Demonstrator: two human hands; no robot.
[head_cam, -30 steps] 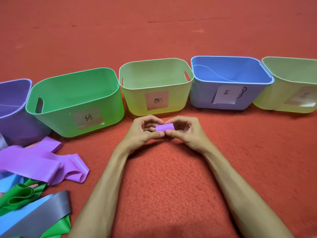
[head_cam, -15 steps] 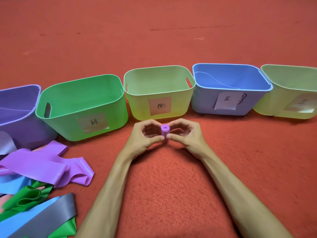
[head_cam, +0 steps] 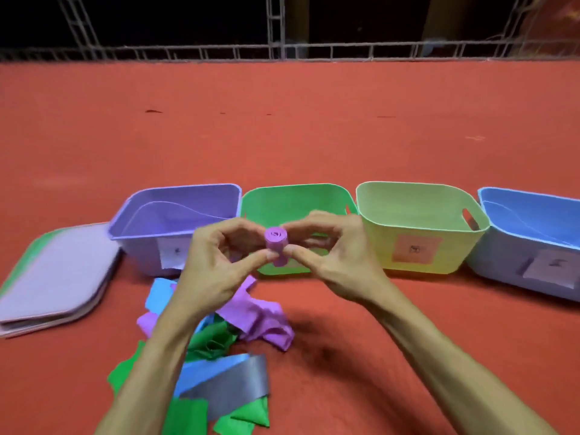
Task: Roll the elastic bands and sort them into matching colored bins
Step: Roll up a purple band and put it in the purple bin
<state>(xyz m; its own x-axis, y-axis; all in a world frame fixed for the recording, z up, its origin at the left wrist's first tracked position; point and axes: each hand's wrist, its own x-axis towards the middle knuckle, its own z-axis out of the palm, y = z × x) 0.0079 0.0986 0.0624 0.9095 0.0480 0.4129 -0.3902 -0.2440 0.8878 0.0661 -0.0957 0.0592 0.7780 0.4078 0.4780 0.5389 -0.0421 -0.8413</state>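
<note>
my left hand [head_cam: 216, 266] pinched the rolled purple band [head_cam: 275, 239], thumb under, fingers curled over | my right hand [head_cam: 332, 262] pinched the same roll from the other side | roll was held up in front of the green bin [head_cam: 270, 202], spiral end facing me | purple bin [head_cam: 141, 255] sat just left of it | loose bands [head_cam: 260, 318] were piled under my left forearm

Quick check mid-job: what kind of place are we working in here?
Probably a carpeted stage or hall floor, set up for sorting: red carpet underfoot, a metal truss frame at its far edge with darkness beyond, and a row of labelled bins.
</note>
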